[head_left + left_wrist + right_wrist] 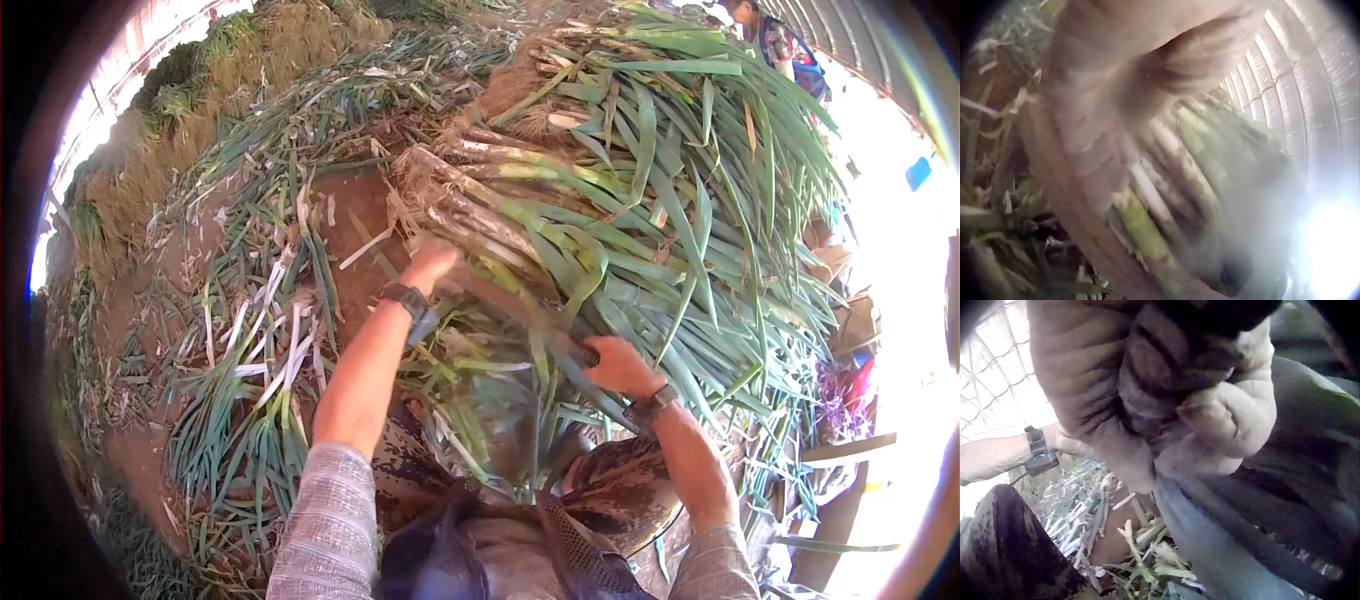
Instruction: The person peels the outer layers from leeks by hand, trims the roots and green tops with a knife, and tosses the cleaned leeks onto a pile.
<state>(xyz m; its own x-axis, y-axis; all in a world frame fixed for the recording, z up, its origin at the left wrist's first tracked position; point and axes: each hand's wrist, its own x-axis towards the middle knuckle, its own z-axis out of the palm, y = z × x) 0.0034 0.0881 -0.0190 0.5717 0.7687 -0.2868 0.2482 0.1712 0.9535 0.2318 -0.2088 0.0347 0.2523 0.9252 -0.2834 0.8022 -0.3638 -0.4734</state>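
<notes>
My left hand (432, 262) is at the root end of a leek pile (640, 190), its fingers bent round a long brown strip (1079, 219) beside pale stalks (1157, 194). From there the strip slants down to my right hand (622, 366), curled round its dark end. What the strip is, I cannot tell; it is blurred. In the right wrist view, fingers and thumb (1222, 419) are folded, and grey-blue leaves (1210, 544) lie below them. The left wrist view has fingers (1097, 169) touching a green and white stalk (1141, 228).
Loose leeks (250, 430) and cut scraps (130, 370) lie over the brown ground (345, 200) on the left. Bundles with roots (150, 150) stand at the back left. A person (785, 45) is at the top right. My knees (625, 490) frame more leaves.
</notes>
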